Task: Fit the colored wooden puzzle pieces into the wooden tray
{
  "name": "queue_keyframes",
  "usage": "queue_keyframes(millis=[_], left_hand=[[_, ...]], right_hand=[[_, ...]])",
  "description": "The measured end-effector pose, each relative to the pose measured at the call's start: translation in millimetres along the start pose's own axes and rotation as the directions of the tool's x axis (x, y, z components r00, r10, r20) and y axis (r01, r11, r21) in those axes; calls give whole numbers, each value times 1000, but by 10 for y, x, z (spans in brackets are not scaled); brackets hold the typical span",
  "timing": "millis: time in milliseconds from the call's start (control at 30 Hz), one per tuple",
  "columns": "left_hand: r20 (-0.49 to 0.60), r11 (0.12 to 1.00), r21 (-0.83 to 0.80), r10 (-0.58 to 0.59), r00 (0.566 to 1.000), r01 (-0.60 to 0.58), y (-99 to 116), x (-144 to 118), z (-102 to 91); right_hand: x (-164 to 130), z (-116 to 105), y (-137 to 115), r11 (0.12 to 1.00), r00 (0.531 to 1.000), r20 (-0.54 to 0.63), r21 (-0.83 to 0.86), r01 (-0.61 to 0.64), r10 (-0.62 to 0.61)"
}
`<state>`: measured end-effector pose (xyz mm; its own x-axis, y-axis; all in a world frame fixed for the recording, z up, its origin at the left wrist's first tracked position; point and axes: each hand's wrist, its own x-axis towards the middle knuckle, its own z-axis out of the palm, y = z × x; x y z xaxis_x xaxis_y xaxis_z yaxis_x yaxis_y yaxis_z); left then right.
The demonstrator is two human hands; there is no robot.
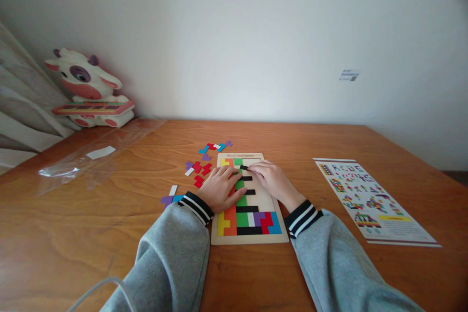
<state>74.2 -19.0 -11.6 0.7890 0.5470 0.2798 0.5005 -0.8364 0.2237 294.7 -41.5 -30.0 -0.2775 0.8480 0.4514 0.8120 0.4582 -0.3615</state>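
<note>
A wooden puzzle board [249,240] lies flat on the table, part filled with yellow, orange, green, black and other coloured pieces. My left hand [220,187] rests over its left side, fingers spread and thumb apart, covering some orange and green pieces. Near the board's upper part, my right hand [272,183] has its fingertips closed on the right end of a black strip piece [244,167], which sits slightly tilted beside the green column. Several black strips, such as one black piece [247,209], lie lower in the tray. Bare wood shows right of them.
Loose coloured pieces [206,167] lie scattered left of the board. At the right is a printed pattern sheet [369,200]. A clear plastic bag [82,168] and a cow toy with a keyboard [93,88] occupy the back left. A pale cable [109,280] crosses the front left.
</note>
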Motion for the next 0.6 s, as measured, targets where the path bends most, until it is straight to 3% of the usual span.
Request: queue_keyframes(millis=[133,300,600], left_hand=[[1,1000,24,-8,1000,8,-2,-5,3],[6,998,28,-59,998,58,6,-20,15],[23,994,56,-98,995,97,24,-25,32]], right_hand=[[2,13,-15,998,1000,-10,58,-29,30],[-45,-45,-13,985,983,-105,-79,-156,148],[-124,-137,-81,969,980,-41,-144,-201,197]])
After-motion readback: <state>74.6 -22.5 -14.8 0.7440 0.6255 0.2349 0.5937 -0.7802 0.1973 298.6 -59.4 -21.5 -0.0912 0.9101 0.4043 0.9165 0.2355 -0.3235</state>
